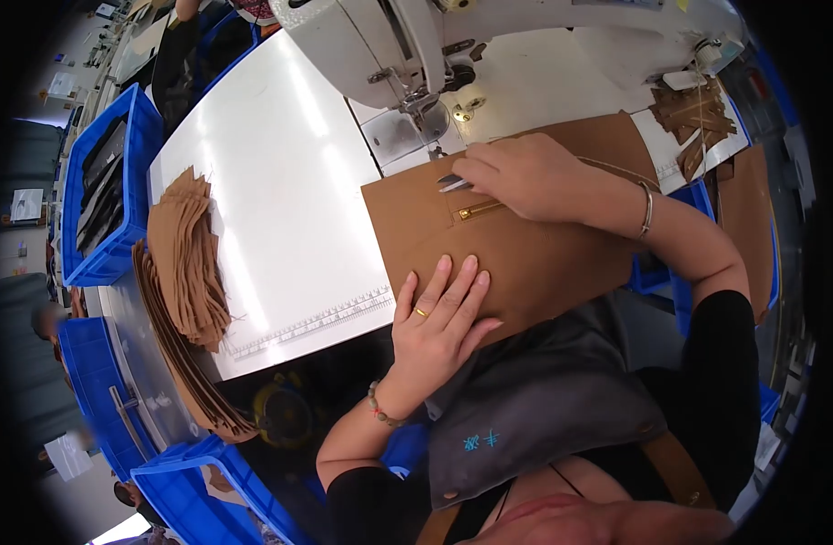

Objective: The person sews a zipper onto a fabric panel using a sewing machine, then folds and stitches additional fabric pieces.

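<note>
The brown panel (544,272) is lying on the white table (271,182), its upper edge beside the sewing machine (371,54). It is looking smooth and leathery, with a gold-toned zip (478,212) already sitting in a narrow slot; a pale thread (621,169) is trailing across it, uncut. The left hand (435,331) is resting open, fingers spread, on the panel; the right hand's (530,177) grip is closed round small snips (455,183). Frayed, floppy brown pieces (185,263) are fanning out in a stack at the left.
</note>
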Demonstrator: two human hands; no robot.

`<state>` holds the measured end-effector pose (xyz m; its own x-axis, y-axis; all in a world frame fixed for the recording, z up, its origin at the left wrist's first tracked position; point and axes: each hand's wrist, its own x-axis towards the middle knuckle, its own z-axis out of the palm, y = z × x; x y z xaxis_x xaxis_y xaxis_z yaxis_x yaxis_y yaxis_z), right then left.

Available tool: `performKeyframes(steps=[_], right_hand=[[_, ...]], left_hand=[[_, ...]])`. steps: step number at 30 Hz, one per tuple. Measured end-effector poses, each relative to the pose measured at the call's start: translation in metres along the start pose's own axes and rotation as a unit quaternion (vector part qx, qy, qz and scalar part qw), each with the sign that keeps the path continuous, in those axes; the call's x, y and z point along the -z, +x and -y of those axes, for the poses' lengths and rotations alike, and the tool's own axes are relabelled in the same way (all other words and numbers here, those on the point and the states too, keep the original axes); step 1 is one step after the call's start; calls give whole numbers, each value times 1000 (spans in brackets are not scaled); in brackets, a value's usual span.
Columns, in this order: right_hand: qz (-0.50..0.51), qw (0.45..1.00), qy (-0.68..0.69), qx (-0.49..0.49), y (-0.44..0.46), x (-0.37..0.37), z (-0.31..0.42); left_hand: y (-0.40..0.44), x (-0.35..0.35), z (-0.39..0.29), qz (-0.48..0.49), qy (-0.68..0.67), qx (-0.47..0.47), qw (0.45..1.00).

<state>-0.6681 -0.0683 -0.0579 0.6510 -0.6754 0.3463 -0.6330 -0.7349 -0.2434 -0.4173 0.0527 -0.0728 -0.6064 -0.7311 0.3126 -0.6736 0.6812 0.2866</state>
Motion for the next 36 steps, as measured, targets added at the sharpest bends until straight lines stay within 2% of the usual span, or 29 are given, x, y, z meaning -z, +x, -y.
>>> performKeyframes(steps=[4,6,7,11,13,14,16,17,19,20,23,24,26,28,32,34,35,36], right_hand=[[72,997,-4,28,12,0,-6],[-12,997,-81,14,13,3,-24],[-15,994,-105,5,15,8,-35],[37,996,-76,10,24,7,-42],[15,997,-24,69,32,-5,-38],[15,997,-25,66,31,-3,-38],[57,996,-66,-29,26,10,-37],[59,995,-72,-37,17,21,-42],[-4,982,-133,-131,-12,46,-59],[-2,980,-142,-141,-29,55,-72],[-107,964,-241,-47,-72,73,-101],[-109,961,-247,-56,-78,72,-97],[-95,981,-124,-111,-74,64,-81],[-82,983,-77,-148,-59,38,-65],[-95,987,-74,-108,-42,-2,-18],[-121,985,-74,-101,-60,18,10],[-139,985,-62,-78,-68,34,18],[-143,980,-88,-108,-84,59,24]], left_hand=[[-2,-1,1,-6,-3,1,1000],[-5,-3,2,-8,0,-10,1000],[-6,-3,2,-9,-2,-8,1000],[-7,-6,2,-20,5,-14,1000],[-7,-7,1,-25,7,-16,1000],[-6,-6,2,-23,13,-17,1000],[-8,-5,3,-19,12,-26,999],[-10,-6,4,-21,16,-21,999],[-11,-6,6,-26,27,-18,999],[-12,-8,6,-28,18,-29,999],[-11,-13,7,-61,58,-35,996],[-11,-14,8,-61,55,-46,996],[-14,-18,10,-78,75,-44,993],[-15,-19,10,-79,80,-59,992],[-23,-17,11,-78,89,-50,992],[-35,-15,18,-75,41,-56,995],[-41,-15,20,-103,39,-57,992],[-46,-15,22,-131,36,-55,989]])
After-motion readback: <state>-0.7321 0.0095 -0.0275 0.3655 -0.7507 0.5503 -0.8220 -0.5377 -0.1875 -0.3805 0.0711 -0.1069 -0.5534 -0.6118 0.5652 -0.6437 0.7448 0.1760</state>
